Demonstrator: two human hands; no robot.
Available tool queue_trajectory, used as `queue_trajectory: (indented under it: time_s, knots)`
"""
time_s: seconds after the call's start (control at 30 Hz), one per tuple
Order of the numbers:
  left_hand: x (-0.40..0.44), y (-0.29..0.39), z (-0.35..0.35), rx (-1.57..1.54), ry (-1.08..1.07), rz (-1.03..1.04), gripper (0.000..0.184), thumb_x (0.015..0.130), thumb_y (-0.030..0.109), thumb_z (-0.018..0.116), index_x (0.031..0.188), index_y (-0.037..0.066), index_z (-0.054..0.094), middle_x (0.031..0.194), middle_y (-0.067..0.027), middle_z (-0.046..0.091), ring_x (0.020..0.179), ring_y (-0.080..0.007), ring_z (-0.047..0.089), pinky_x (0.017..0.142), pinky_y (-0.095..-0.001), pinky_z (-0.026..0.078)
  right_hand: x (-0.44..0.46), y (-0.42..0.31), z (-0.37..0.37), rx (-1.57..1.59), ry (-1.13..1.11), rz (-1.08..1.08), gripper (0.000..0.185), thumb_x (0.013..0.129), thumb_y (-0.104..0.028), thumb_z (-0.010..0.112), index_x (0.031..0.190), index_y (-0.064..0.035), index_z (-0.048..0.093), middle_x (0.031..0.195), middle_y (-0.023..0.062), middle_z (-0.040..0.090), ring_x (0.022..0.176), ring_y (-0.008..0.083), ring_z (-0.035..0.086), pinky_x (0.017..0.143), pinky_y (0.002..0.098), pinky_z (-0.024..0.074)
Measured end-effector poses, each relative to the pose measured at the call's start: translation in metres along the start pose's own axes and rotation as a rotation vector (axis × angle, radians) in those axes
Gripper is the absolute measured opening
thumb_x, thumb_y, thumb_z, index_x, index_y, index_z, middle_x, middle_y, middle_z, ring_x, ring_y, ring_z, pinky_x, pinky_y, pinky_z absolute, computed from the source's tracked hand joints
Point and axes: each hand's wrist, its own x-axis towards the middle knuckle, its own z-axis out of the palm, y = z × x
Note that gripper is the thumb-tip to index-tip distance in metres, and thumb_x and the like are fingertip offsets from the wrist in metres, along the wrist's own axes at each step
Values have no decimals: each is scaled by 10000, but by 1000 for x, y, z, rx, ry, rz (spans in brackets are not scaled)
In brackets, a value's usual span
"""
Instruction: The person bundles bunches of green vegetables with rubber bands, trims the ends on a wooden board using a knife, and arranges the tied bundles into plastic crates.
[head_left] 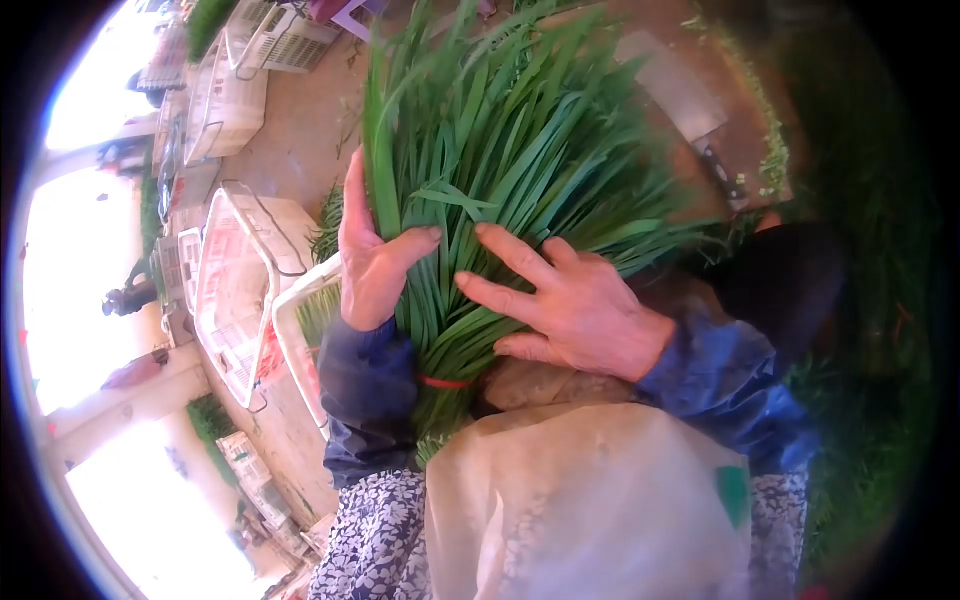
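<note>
A thick bundle of garlic chives (500, 150) leans up from my lap, its long flat green leaves fanning out away from me. Low on the bundle a red band (445, 382) goes round the stems. My left hand (375, 250) grips the bundle's left side, thumb across the front and fingers round the outer edge. On the front of the leaves lies my right hand (580, 310), its fingers spread and touching them. One loose leaf piece (455, 198) sits crosswise between my hands. A pale apron (590, 490) covers my lap below the stems.
A cleaver (680, 95) with a dark handle lies at the upper right, near scattered green trimmings (770, 150). White plastic crates (235, 300) stand along the left, one close beside my left arm. More greens (870, 400) lie in shadow at the right.
</note>
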Motion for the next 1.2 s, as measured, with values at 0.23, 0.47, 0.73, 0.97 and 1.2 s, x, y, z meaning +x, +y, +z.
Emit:
queue_trajectory:
  time_s: [0.23,0.47,0.73,0.97,1.2]
  knots:
    - [-4,2,1,65,24,34,824,710,-100,563,1490,6,320,1338,-115,531,1191,-185,536,1028,-334,430,-17,-5,17,115,-2,283,743,783,-466,726,1389,-101,500,1408,245,449,879,372,645,727,435,561]
    - [-5,-7,13,364,-235,-20,1105,662,1,758,1564,22,120,1442,-146,453,1302,-228,473,1084,-348,395,6,8,22,6,72,134,705,757,-469,746,1308,-82,537,1344,252,479,846,372,666,704,417,564]
    - [-5,-15,-8,15,-37,-113,1052,602,-128,657,1544,29,215,1366,-127,520,1212,-226,552,1043,-366,451,-27,0,17,96,-88,269,735,812,-489,695,1385,-79,486,1373,256,449,890,390,656,723,440,558]
    - [-9,-13,-10,-70,7,-128,1036,582,-111,634,1530,22,239,1352,-142,531,1194,-240,565,1028,-365,463,-37,5,12,166,-90,275,708,838,-436,685,1412,-83,468,1406,216,444,981,376,638,776,445,556]
    - [-6,-16,-13,-157,38,-135,1005,591,-114,602,1521,3,240,1318,-151,545,1152,-233,587,1004,-338,480,-39,4,11,140,-107,236,670,837,-397,694,1388,-77,486,1388,209,461,845,358,656,725,430,557]
